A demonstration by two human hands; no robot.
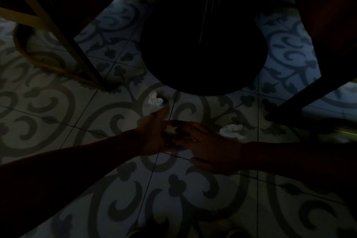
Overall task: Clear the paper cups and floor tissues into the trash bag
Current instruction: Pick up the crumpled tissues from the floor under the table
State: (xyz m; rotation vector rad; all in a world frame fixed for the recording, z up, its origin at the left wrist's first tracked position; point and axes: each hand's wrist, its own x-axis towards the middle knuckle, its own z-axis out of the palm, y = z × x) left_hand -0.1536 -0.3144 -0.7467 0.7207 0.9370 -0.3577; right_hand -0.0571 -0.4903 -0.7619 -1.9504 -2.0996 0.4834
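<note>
The view is very dark, under a table. My left hand [154,137] lies palm up over the patterned floor with a small crumpled tissue [170,129] resting in it. The fingertips of my right hand [208,149] touch that tissue from the right, and its thumb is spread well away. A second white tissue [155,99] lies on the tiles just beyond my left fingertips. A third tissue [231,131] lies right behind my right hand. No paper cup or trash bag is in view.
The table's round black base [202,60] stands just behind the tissues. A gold chair leg and ring [63,52] stand at the left. A dark chair leg [309,92] slants down at the right. The tiled floor [173,199] stretches toward me.
</note>
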